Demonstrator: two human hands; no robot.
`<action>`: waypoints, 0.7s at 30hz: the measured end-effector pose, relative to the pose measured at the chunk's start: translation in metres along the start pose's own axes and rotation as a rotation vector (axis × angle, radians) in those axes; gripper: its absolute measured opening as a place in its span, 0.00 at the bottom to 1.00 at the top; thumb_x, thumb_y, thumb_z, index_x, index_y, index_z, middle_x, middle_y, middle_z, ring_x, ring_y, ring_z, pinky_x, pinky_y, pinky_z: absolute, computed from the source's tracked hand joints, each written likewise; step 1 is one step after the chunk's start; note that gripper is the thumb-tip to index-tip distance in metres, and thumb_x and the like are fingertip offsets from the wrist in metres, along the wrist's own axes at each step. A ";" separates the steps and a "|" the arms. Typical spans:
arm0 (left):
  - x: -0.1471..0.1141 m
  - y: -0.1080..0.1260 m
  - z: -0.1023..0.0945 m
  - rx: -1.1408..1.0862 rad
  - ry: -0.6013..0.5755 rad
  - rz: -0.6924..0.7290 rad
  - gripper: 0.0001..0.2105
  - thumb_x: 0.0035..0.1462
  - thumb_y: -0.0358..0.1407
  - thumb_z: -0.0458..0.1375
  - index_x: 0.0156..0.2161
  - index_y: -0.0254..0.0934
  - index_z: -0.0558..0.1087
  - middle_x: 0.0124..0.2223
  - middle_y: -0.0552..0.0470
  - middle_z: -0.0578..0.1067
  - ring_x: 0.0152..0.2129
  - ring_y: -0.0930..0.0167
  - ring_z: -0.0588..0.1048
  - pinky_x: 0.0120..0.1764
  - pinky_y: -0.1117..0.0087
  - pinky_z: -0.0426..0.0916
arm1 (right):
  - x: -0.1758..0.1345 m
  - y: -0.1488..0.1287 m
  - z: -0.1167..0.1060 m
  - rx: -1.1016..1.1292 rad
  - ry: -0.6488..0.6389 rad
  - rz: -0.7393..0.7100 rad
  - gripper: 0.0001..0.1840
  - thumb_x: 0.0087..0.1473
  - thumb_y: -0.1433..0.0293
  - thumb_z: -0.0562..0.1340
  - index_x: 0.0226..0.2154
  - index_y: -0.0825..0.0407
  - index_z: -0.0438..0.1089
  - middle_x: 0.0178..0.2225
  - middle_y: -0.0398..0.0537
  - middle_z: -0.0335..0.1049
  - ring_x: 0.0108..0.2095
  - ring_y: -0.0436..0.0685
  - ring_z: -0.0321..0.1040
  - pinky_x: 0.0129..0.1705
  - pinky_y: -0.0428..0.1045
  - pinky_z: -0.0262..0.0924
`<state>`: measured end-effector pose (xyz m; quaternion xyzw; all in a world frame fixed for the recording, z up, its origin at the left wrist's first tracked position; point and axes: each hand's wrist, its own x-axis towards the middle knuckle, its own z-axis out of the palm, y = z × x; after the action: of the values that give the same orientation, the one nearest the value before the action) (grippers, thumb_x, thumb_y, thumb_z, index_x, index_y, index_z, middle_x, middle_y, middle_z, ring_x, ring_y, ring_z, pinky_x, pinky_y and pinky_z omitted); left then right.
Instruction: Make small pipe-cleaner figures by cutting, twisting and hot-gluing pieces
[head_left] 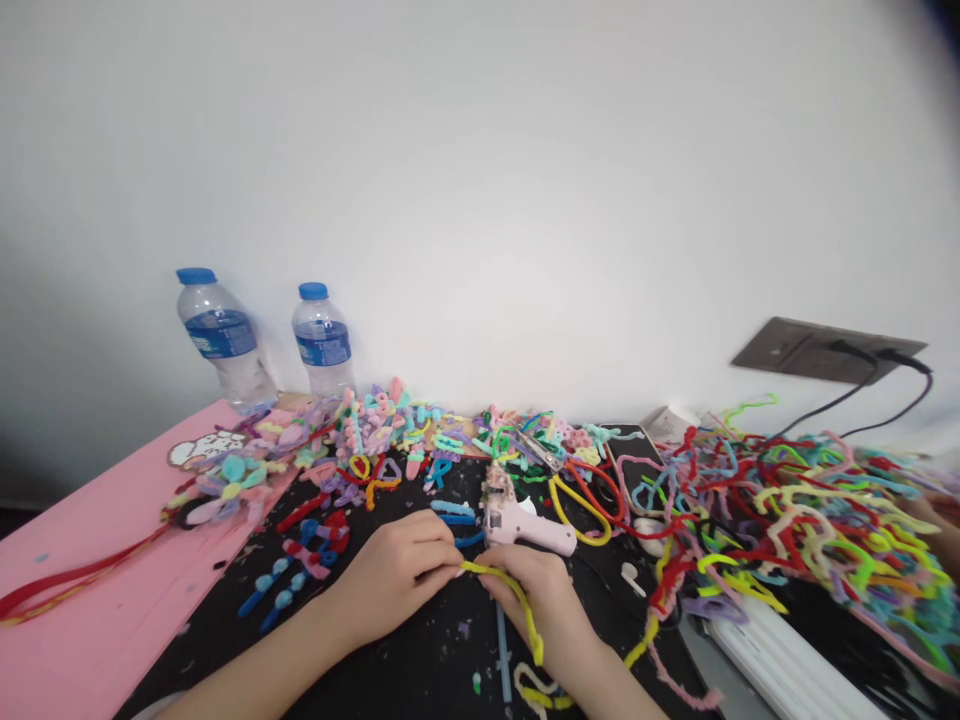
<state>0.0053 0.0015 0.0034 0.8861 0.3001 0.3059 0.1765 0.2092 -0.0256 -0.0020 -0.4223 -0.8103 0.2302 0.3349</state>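
Observation:
A yellow pipe cleaner (517, 592) is pinched between my two hands above the black work mat. My left hand (409, 575) has its fingers closed on one end of it. My right hand (529, 590) grips it just beside, and the free end bends down over that hand. Just beyond my fingers lies a pale pink glue gun (536, 530), its nozzle end crusted with residue and pointing away. Behind it are scissors with red and yellow loop handles (581, 510). Short blue pipe cleaner pieces (454, 512) lie past my left fingertips.
A tangled heap of coloured pipe cleaners (810, 520) covers the right side, with part of a person's hand (937, 525) at its edge. Finished-looking fuzzy shapes (375, 425) pile along the wall. Two water bottles (322, 345) stand left. A white power strip (780, 660) lies lower right.

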 end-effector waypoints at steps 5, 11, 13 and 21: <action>0.001 0.001 0.000 -0.019 0.003 -0.010 0.08 0.59 0.30 0.53 0.32 0.37 0.75 0.30 0.51 0.74 0.30 0.72 0.70 0.33 0.72 0.64 | 0.000 -0.001 -0.001 -0.004 0.002 -0.024 0.08 0.56 0.74 0.55 0.31 0.52 0.70 0.26 0.46 0.71 0.26 0.53 0.69 0.28 0.45 0.60; -0.001 -0.005 -0.003 -0.126 0.076 -0.198 0.09 0.51 0.34 0.61 0.40 0.39 0.75 0.39 0.49 0.74 0.37 0.69 0.72 0.42 0.69 0.67 | 0.003 0.004 -0.008 0.020 0.169 0.052 0.09 0.55 0.71 0.57 0.27 0.53 0.71 0.24 0.46 0.71 0.25 0.53 0.68 0.29 0.44 0.60; -0.001 -0.009 -0.004 -0.184 0.115 -0.285 0.13 0.49 0.34 0.62 0.42 0.38 0.74 0.42 0.48 0.74 0.37 0.69 0.73 0.42 0.69 0.68 | 0.003 0.007 -0.009 0.032 0.222 0.102 0.09 0.55 0.70 0.57 0.27 0.53 0.70 0.24 0.45 0.71 0.24 0.52 0.68 0.28 0.44 0.60; 0.001 -0.015 -0.010 -0.229 0.181 -0.300 0.04 0.53 0.32 0.59 0.33 0.36 0.75 0.32 0.51 0.76 0.29 0.72 0.74 0.34 0.73 0.69 | 0.003 0.008 -0.009 0.055 0.206 0.133 0.10 0.55 0.68 0.58 0.28 0.53 0.72 0.24 0.45 0.72 0.25 0.52 0.68 0.28 0.44 0.60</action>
<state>-0.0064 0.0147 0.0039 0.7746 0.4066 0.3868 0.2918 0.2189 -0.0184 -0.0002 -0.4873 -0.7351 0.2292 0.4118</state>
